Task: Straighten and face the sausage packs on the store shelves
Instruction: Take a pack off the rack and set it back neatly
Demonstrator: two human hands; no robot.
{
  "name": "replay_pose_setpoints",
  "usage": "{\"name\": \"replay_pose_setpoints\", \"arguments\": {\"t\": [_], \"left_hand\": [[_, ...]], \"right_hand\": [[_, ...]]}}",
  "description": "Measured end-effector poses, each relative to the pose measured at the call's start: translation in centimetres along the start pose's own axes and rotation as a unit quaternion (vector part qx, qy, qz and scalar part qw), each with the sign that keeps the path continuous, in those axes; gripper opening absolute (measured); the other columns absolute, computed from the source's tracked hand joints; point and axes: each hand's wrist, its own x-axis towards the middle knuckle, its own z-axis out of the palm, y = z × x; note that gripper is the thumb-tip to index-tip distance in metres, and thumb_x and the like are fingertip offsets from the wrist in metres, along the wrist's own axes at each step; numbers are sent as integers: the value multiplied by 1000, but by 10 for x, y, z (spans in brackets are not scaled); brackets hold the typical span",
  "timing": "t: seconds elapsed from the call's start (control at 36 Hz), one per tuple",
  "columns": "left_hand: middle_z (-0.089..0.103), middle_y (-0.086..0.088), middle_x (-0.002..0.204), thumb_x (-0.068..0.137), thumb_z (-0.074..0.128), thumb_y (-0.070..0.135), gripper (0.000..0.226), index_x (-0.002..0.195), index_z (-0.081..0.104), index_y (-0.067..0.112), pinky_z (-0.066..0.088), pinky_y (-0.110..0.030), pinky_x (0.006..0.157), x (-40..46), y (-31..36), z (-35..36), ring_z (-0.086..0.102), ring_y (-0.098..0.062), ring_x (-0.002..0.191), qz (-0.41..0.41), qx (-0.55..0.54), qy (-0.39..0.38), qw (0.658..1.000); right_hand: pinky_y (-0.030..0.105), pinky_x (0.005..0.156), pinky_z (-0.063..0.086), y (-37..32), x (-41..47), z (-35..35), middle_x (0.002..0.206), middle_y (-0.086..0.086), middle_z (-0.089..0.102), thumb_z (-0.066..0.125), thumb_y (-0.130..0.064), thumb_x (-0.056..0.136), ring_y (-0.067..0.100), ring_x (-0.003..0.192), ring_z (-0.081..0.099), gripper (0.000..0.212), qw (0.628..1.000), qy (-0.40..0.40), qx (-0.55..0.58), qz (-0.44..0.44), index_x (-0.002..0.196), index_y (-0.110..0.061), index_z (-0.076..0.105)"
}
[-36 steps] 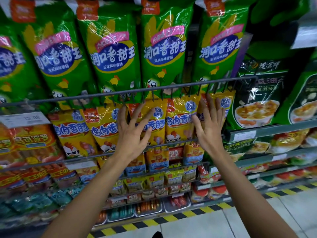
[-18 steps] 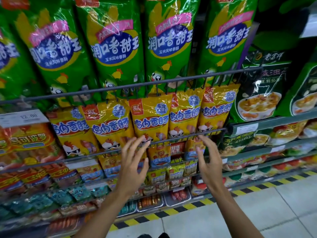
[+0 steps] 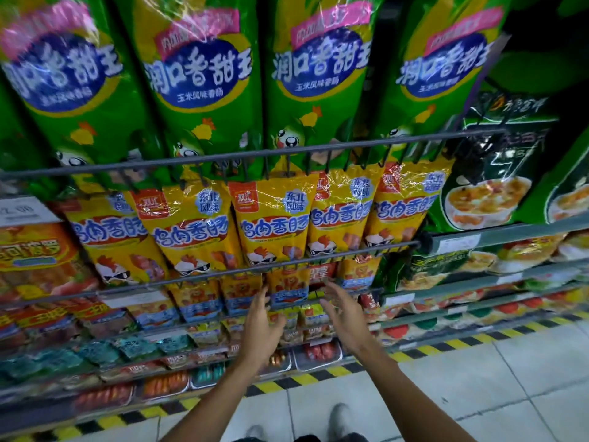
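Large green sausage packs (image 3: 197,81) hang in a row along the top. Below them, behind a grey wire rail (image 3: 255,153), stands a row of yellow sausage packs (image 3: 271,224), upright and face-forward. A lower shelf holds smaller yellow and blue packs (image 3: 288,287). My left hand (image 3: 263,327) and my right hand (image 3: 345,314) are raised side by side in front of those smaller packs, fingers relaxed and spread, holding nothing. Whether the fingertips touch the packs is unclear.
Dark green soup packs (image 3: 484,186) fill the shelves on the right. Orange packs (image 3: 35,250) sit at the left beside a price tag (image 3: 22,212). Trays of sausages (image 3: 165,384) line the bottom shelf above a yellow-black floor stripe (image 3: 287,382). My shoes (image 3: 341,419) stand on white tiles.
Both hands have dropped from the yellow pack row to the smaller packs on the shelf beneath and come closer together. The view has tilted downward.
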Motion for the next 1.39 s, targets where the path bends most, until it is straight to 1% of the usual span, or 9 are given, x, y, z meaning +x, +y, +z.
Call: {"name": "replay_pose_setpoints", "arguments": {"t": [0.08, 0.19, 0.33, 0.56, 0.78, 0.94, 1.06, 1.17, 1.39], "left_hand": [[38, -6, 164, 103, 65, 20, 74, 164, 24, 14, 41, -34, 113, 14, 2, 11, 44, -26, 147, -49, -29, 12, 998], [34, -9, 167, 104, 64, 21, 74, 164, 23, 10, 36, -44, 122, 25, 3, 22, 40, -29, 150, -99, -43, 21, 994], [44, -8, 161, 105, 61, 12, 64, 161, 31, 8, 40, -35, 117, 36, 3, 32, 46, -28, 145, -96, -61, 57, 992], [47, -11, 159, 106, 58, 9, 58, 160, 35, 3, 40, -34, 118, 37, -2, 40, 49, -27, 144, -112, -100, 77, 986], [49, -2, 158, 107, 59, 15, 56, 159, 40, 11, 41, -2, 94, 42, 6, 59, 51, -18, 142, -54, -97, 75, 991], [56, -11, 150, 105, 60, 12, 56, 158, 40, 7, 43, -35, 117, 53, 8, 72, 56, -26, 137, -74, -103, 19, 992], [73, -24, 110, 103, 66, 26, 31, 124, 65, 3, 56, -53, 93, 74, -3, 69, 71, -37, 99, -86, -13, 38, 995], [66, -24, 75, 101, 68, 41, 45, 115, 66, -2, 52, -43, 61, 88, -6, 70, 64, -36, 66, -56, 78, 27, 995], [78, -7, 99, 96, 72, 44, 52, 129, 69, 4, 59, -40, 83, 86, -12, 76, 72, -23, 86, -19, 57, 67, 996]], "right_hand": [[24, 102, 44, 6, 26, 8, 143, 5, 58, 61, -25, 104, 22, 132, 56, 49, 999, -45, -11, 13, 148, -9, 48], [43, 101, 51, 11, 49, 17, 133, 15, 64, 58, -33, 105, 33, 122, 62, 50, 993, -99, -55, 43, 144, -2, 50], [44, 83, 53, 16, 67, 28, 104, 18, 71, 56, -31, 106, 35, 97, 68, 33, 991, -124, -49, 10, 122, -2, 63], [43, 71, 53, 20, 68, 30, 91, 14, 72, 55, -21, 106, 30, 80, 67, 22, 994, -84, -65, -13, 114, -6, 69], [38, 57, 43, 34, 67, 9, 70, 1, 61, 59, -14, 104, 28, 63, 62, 14, 997, -1, -78, -21, 97, -6, 67], [28, 60, 33, 53, 70, -4, 66, -5, 54, 61, -17, 103, 35, 75, 66, 32, 995, -17, -97, 18, 75, -25, 49], [30, 62, 36, 56, 71, -4, 73, 4, 60, 59, -23, 105, 33, 78, 68, 21, 994, -38, -100, 30, 85, -16, 54], [42, 65, 48, 57, 71, -3, 79, 13, 65, 54, -28, 107, 36, 78, 67, 29, 990, -38, -134, 19, 93, -5, 62], [47, 67, 49, 59, 67, -8, 84, 16, 70, 53, -29, 107, 36, 80, 67, 31, 993, -22, -113, 12, 100, -3, 67]]}}
